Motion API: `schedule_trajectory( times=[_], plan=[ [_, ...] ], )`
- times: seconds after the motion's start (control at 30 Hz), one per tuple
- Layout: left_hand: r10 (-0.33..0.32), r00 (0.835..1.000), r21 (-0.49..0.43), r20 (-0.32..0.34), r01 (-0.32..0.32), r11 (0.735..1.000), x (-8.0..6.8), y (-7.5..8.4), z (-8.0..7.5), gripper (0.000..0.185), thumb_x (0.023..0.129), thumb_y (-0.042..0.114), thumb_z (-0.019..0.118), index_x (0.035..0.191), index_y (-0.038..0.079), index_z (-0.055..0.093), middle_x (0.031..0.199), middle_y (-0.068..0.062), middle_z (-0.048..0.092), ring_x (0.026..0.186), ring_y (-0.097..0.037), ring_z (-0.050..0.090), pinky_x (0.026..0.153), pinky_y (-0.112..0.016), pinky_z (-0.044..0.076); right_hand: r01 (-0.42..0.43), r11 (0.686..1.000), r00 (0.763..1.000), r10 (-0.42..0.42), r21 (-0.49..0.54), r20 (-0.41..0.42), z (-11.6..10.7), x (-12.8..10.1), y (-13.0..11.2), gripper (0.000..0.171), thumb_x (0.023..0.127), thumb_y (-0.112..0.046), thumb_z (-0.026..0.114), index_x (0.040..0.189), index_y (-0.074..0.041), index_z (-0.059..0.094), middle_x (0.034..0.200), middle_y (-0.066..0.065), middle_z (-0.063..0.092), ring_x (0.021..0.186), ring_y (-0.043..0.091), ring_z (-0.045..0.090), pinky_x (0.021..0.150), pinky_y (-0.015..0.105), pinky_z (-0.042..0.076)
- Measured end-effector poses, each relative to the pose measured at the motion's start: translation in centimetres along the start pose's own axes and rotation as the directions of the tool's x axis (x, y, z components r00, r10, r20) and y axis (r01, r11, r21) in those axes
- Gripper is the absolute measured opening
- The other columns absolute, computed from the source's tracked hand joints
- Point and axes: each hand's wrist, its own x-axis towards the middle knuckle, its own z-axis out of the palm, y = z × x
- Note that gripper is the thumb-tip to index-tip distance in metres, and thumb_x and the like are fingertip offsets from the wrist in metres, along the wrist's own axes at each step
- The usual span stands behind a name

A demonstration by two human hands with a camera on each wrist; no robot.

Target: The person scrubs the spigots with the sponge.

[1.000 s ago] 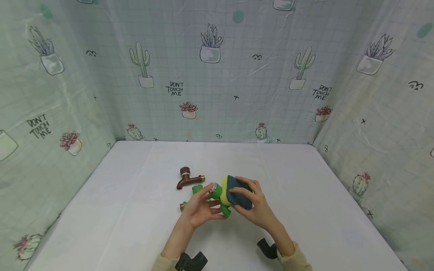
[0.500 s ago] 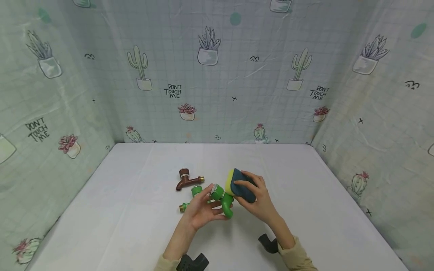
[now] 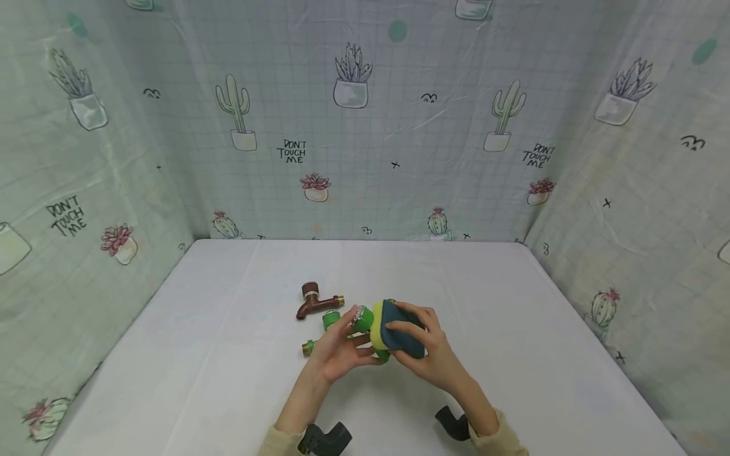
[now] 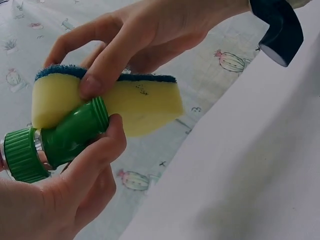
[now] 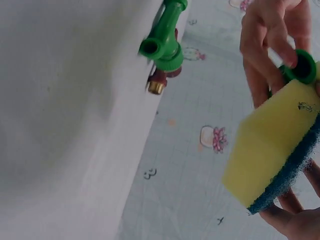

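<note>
Two bare hands above a pale surface (image 3: 239, 380). The left hand (image 3: 336, 358) holds a green tap (image 3: 362, 320) near the lower middle of the head view, its grip closed about the fitting — fingers curled along the body. The right hand (image 3: 431, 348) holds a two-layer sponge (image 3: 403, 332) in its grip, yellow foam facing the tap, dark blue scouring layer facing the palm; the sponge lies at three o'clock from the tap. In the left wrist view the foam touches the tap's body just beside its ribbed cap (image 4: 24, 155). The spout, partly hidden behind the sponge in the head view, points to about five o'clock. At nine o'clock from the held tap, a second green tap (image 3: 331, 319) rests on the surface, largely hidden by the left hand, its brass end (image 3: 307, 349) showing. At ten o'clock lies a brown tap (image 3: 315, 307), its own threaded end pointing to three o'clock. A black angled piece (image 3: 331, 441) sits at the left wrist, and a similar one (image 3: 452, 423) at the right. Toward twelve o'clock — behind the surface — hangs a cloth (image 3: 365, 136) printed with potted cacti and lettering.
</note>
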Motion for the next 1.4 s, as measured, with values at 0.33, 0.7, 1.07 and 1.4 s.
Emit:
schedule_trajectory(
  times=[0.33,0.7,1.07,1.4],
  plan=[
    [-0.018,0.999,0.009,0.031,0.018,1.000,-0.2,-0.1,0.1,0.058,0.091,0.042,0.041,0.126,-0.001,0.026,0.110,-0.017,0.048,0.102,-0.031,0.057,0.093,-0.059,0.036,-0.117,0.984,0.990,0.105,-0.135,-0.093,0.0,0.0,2.3,0.049,0.066,-0.007,0.076,0.108,-0.019,0.054,0.128,0.015,0.039,0.110,0.031,0.036,0.079,0.052,0.046],
    [0.040,0.999,-0.041,0.036,-0.039,0.998,-0.5,0.2,0.8,0.061,0.093,0.041,0.039,0.137,0.004,0.017,0.123,-0.015,0.037,0.116,-0.042,0.042,0.095,-0.063,0.026,-0.120,0.992,0.980,0.115,-0.025,-0.163,0.4,-0.3,2.2,0.049,0.064,-0.001,0.074,0.107,-0.013,0.054,0.129,0.017,0.036,0.112,0.030,0.041,0.081,0.048,0.047],
    [0.213,0.977,0.054,-0.023,-0.211,0.976,-0.4,-0.1,1.5,0.065,0.092,0.045,0.032,0.139,0.002,0.021,0.128,-0.017,0.029,0.112,-0.025,0.050,0.093,-0.044,0.041,-0.106,0.994,0.975,0.109,0.025,-0.194,0.4,-0.4,1.2,0.049,0.064,-0.001,0.077,0.107,-0.013,0.056,0.127,0.016,0.041,0.109,0.030,0.044,0.083,0.040,0.046],
    [0.199,0.980,0.232,-0.016,-0.190,0.954,0.0,-0.5,0.8,0.060,0.087,0.008,0.055,0.140,0.012,0.026,0.129,-0.017,0.035,0.107,-0.018,0.053,0.095,-0.037,0.043,-0.043,0.998,0.983,0.049,0.039,-0.177,0.2,-0.4,0.2,0.052,0.061,0.001,0.077,0.107,-0.015,0.058,0.129,0.016,0.040,0.113,0.024,0.041,0.089,0.026,0.045]
  ],
)
